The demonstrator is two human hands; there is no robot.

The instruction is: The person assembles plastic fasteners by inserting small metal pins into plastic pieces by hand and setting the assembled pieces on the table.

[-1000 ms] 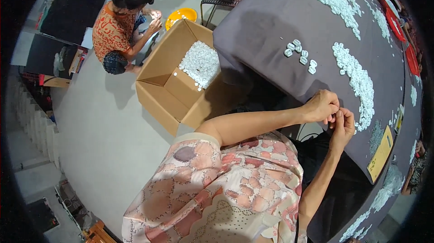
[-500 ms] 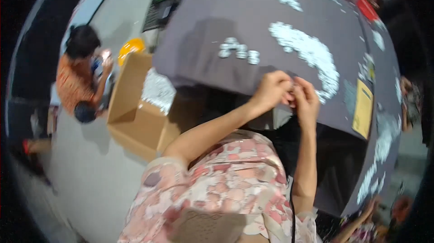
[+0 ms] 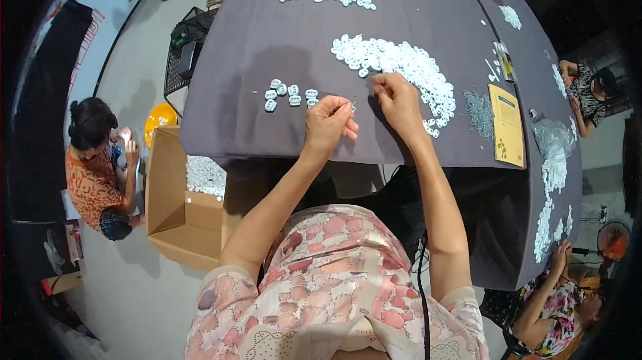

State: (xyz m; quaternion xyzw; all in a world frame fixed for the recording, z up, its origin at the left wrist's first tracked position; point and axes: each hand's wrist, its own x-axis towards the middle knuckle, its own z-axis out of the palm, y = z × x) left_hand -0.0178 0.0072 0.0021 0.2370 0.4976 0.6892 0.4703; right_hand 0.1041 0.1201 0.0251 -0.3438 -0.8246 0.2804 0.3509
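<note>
Our left hand [image 3: 330,124] pinching a small piece [image 3: 354,104], our right hand [image 3: 399,102] loosely curled beside piled white plastic pieces [image 3: 433,87], its hold we cannot tell, grey tablecloth [image 3: 227,116] beneath

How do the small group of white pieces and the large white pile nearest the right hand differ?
The small group has few pieces; the large pile, far more. The small group shows cloth between pieces; the large pile is mostly crowded. The small group lies left of the left hand; the large pile curves past the right hand. Both are white pieces on grey cloth.
</note>
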